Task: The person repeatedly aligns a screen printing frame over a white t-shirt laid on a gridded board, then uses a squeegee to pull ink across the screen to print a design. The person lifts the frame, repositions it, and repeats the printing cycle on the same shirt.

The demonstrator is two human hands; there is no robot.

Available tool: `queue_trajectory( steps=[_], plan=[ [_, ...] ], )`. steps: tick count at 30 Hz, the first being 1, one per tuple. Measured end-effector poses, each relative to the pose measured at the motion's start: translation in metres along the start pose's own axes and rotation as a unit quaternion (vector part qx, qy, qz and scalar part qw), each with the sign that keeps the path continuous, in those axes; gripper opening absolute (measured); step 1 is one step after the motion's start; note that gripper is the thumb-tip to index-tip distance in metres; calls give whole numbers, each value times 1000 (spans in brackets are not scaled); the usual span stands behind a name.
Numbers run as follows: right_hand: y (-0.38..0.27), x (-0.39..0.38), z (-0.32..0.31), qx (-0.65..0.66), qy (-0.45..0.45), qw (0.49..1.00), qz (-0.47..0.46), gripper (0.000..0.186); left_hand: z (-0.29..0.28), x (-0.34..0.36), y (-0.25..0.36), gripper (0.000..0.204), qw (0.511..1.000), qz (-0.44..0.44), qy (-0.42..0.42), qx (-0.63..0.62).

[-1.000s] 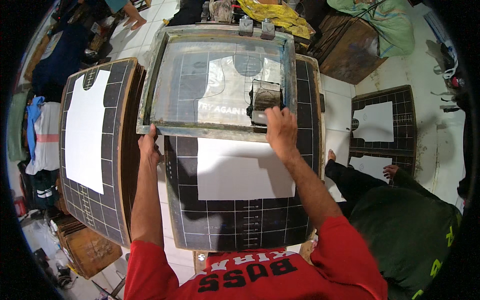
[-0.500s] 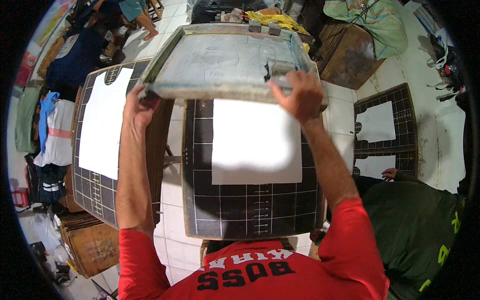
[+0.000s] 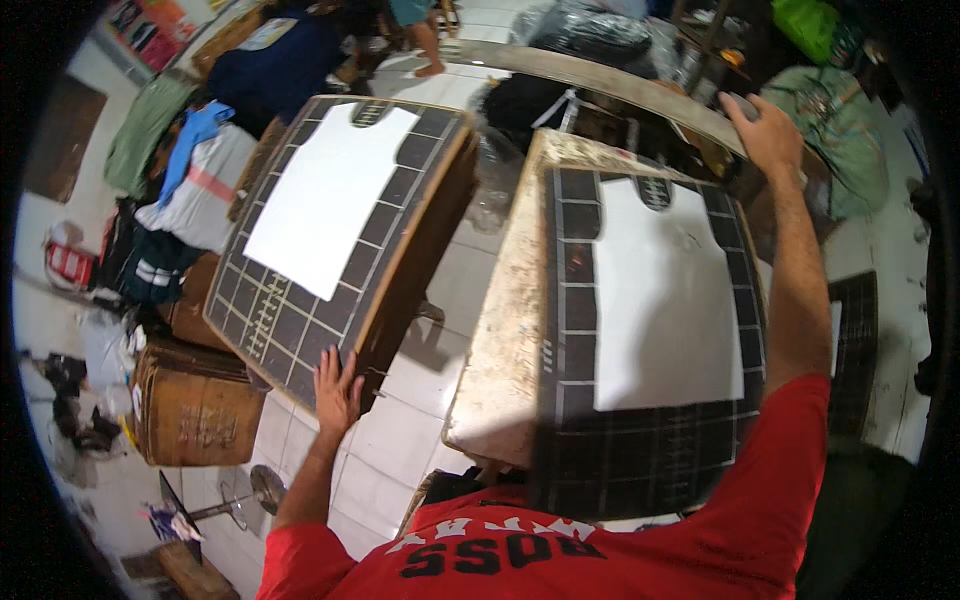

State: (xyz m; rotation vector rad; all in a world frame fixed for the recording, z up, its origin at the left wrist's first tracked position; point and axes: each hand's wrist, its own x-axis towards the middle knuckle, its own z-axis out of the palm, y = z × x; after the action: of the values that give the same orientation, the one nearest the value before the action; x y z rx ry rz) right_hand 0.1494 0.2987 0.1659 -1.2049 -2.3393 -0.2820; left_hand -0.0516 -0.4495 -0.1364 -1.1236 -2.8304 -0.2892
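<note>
My left hand (image 3: 339, 388), fingers spread, rests on the near edge of the left grid board (image 3: 292, 330), which carries a white shirt-shaped piece (image 3: 318, 205) atop a thick stack. At upper right my right hand (image 3: 764, 135) grips the end of the wooden screen frame (image 3: 610, 82), raised and seen nearly edge-on at the back; whether the squeegee is under those fingers is unclear. Below it lies the middle grid board (image 3: 578, 355) with another white piece (image 3: 665, 300), over a pale, stained board (image 3: 490, 390) set at an angle.
Bundles and bags (image 3: 195, 180) line the left, above a stack of brown boards (image 3: 195, 405). A metal stand (image 3: 255, 490) is at lower left. Another person's bare leg (image 3: 428, 50) shows at the back. Further grid boards (image 3: 855, 340) are at the right, green sack (image 3: 830, 120) above.
The screen frame has risen to the back, turning edge-on and uncovering the middle board. My left hand has left it for the left board's edge. The view has rotated.
</note>
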Motion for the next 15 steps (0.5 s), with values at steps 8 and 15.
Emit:
queue_trajectory(
  steps=[8,15],
  plan=[
    [-3,20,-18,4,-42,999,32,85,-31,-46,-37,63,994,-8,-102,42],
    [16,23,3,4,-42,999,30,88,-81,-20,-58,80,982,41,-154,101]
  ],
)
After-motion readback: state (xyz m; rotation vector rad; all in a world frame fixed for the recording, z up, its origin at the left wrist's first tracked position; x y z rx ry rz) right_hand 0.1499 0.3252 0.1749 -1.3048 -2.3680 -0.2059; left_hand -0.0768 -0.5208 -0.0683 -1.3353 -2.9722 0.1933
